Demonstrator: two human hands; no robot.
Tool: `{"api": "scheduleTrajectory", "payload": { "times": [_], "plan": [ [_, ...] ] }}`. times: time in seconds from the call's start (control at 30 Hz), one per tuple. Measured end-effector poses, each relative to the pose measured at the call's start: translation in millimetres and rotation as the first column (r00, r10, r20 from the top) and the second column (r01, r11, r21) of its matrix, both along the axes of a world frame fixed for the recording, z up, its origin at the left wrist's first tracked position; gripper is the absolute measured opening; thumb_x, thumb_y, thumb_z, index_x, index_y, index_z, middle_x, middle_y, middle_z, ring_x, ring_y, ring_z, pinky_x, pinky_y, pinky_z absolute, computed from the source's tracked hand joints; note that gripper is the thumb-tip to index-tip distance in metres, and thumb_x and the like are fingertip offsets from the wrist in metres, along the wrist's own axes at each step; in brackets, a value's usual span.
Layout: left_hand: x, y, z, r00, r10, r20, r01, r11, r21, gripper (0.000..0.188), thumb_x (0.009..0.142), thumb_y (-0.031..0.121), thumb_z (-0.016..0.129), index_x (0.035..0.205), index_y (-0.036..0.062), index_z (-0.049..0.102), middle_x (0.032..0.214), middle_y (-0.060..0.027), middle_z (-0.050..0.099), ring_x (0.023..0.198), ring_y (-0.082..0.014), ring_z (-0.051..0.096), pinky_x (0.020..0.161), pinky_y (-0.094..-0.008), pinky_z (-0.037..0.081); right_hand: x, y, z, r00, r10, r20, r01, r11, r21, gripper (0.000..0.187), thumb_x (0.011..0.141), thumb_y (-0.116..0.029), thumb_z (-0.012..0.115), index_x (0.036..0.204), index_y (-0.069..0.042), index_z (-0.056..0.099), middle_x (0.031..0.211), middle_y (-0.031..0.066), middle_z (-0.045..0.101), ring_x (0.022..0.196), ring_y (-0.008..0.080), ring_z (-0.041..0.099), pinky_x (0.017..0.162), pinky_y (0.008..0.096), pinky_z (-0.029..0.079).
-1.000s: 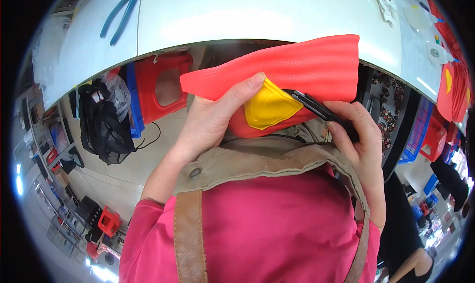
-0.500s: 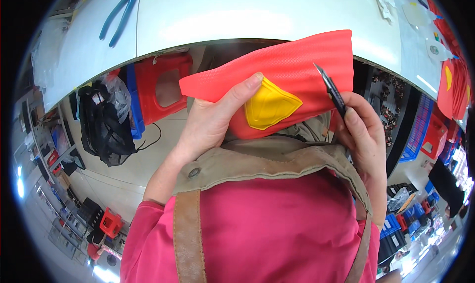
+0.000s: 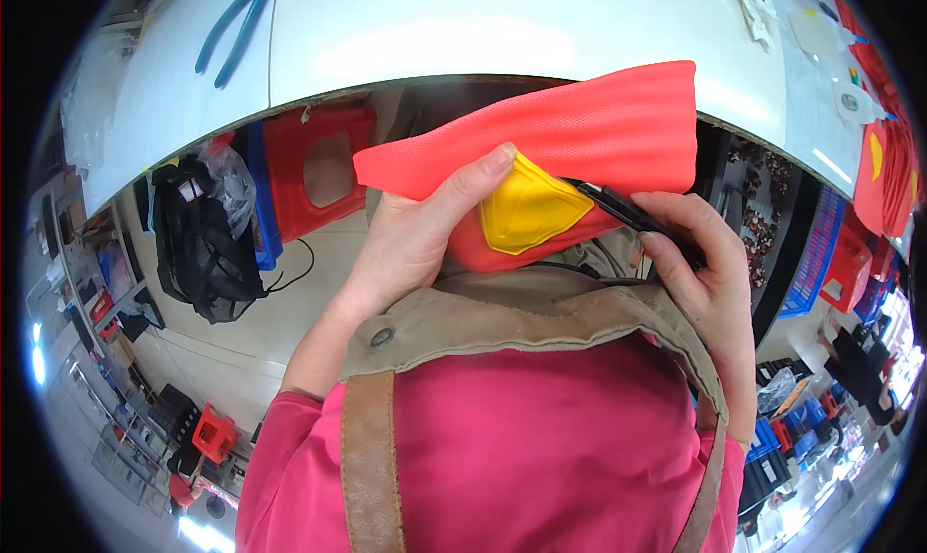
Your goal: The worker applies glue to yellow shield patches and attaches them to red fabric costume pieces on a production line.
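Left hand (image 3: 415, 244) pinches red sheet (image 3: 579, 133) with thumb on yellow patch (image 3: 529, 210); right hand (image 3: 700, 263) grips black blade (image 3: 618, 205) at patch edge; risk: a slip likely nicks thumb or sheet.

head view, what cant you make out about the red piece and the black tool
- Black tool, head view: its handle end is hidden inside the right hand; its tip is hidden behind the yellow patch.
- Red piece: its lower edge is hidden by the left hand and the apron bib.
- Small parts on the white table: too small and bent at the rim.
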State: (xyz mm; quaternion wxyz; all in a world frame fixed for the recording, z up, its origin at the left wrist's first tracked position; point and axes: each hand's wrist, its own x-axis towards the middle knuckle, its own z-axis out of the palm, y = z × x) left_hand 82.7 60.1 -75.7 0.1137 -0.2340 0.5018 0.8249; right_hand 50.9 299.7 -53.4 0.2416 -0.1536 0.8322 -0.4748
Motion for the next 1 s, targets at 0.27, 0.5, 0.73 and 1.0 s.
{"api": "scheduleTrajectory", "payload": {
  "times": [0.27, 0.5, 0.73, 1.0],
  "plan": [
    [-1, 0, -2, 1.0, -0.006, -0.011, 0.006, 1.0, 0.028, 0.028, 0.086, 0.014, 0.063, 0.11, 0.0011, 0.059, 0.104, -0.0049, 0.062, 0.097, -0.0109, 0.057, 0.086, -0.0257, 0.045, -3, -1, 1, 0.994, 0.033, -0.105, -0.031, 0.999, 0.021, 0.024, 0.082, 0.003, 0.059, 0.106, 0.001, 0.06, 0.088, 0.0072, 0.06, 0.073, 0.0117, 0.06, 0.067, 0.0226, 0.046],
    [-3, 1, -6, 1.0, -0.003, 0.026, 0.001, 0.997, 0.079, 0.028, 0.085, 0.013, 0.063, 0.11, 0.0015, 0.059, 0.104, -0.0049, 0.062, 0.098, -0.0114, 0.057, 0.087, -0.0264, 0.045, 1, 0, 0, 0.991, 0.057, -0.122, -0.046, 0.995, 0.088, 0.025, 0.081, 0.003, 0.059, 0.106, 0.001, 0.06, 0.083, 0.0056, 0.06, 0.073, 0.0115, 0.06, 0.066, 0.0234, 0.046],
    [-2, 4, -7, 1.0, -0.011, 0.021, 0.011, 0.999, 0.034, 0.029, 0.085, 0.012, 0.064, 0.111, 0.0016, 0.059, 0.105, -0.005, 0.062, 0.098, -0.0118, 0.057, 0.087, -0.0268, 0.045, -8, 9, 5, 0.825, -0.115, 0.554, 0.212, 0.971, -0.114, 0.024, 0.09, -0.013, 0.052, 0.113, -0.003, 0.055, 0.075, 0.0017, 0.058, 0.05, -0.0002, 0.04, 0.043, 0.0147, 0.028],
    [-1, 3, -3, 1.0, 0.005, 0.028, -0.007, 0.998, 0.062, 0.03, 0.085, 0.011, 0.063, 0.112, 0.0008, 0.058, 0.106, -0.0062, 0.061, 0.099, -0.0122, 0.057, 0.087, -0.027, 0.045, 0, 11, 0, 0.998, -0.063, 0.027, 0.063, 0.998, -0.007, 0.023, 0.084, -0.002, 0.059, 0.107, -0.001, 0.059, 0.085, 0.0037, 0.06, 0.071, 0.0083, 0.057, 0.064, 0.0205, 0.045]
  ]
}}
